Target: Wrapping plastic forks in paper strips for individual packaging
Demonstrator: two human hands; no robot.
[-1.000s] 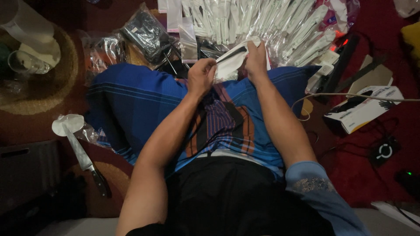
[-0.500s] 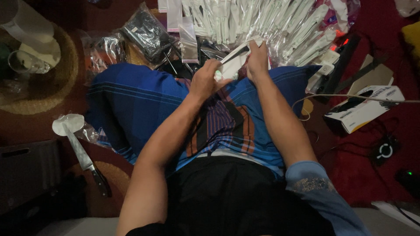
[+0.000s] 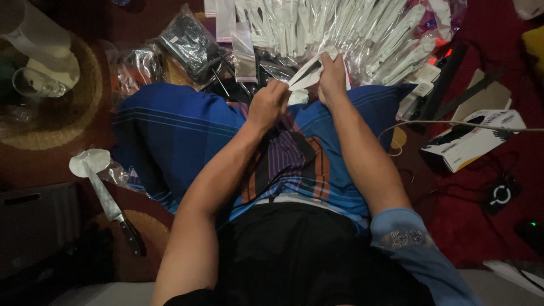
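Evidently the clear packet point(image 3: 306, 73) with a white slender item inside sits between both hands, held above the lap just in front of the big fan of similar clear-sleeved white pieces point(image 3: 351, 28) spread on the floor. Its long axis runs on a slant, from the lower left near the left hand point(image 3: 267, 105) up to the right, where its upper end meets the right hand point(image 3: 333, 76). The left hand is closed in a loose fist, fingers pinching the lower end of the packet; the right hand is curled shut over the upper end, thumb and fingers pressing the plastic. By the look of it, the step in hand is working the item into its sleeve or closing the sleeve's mouth, though which of the two I cannot tell. A next move would call for a steady pinch at both ends and a pull along that slanted axis. Beneath lies the blue striped cloth point(image 3: 170, 130) over the lap; a knife point(image 3: 107, 204) rests on the floor to the left, an open white box point(image 3: 476, 141) to the right.
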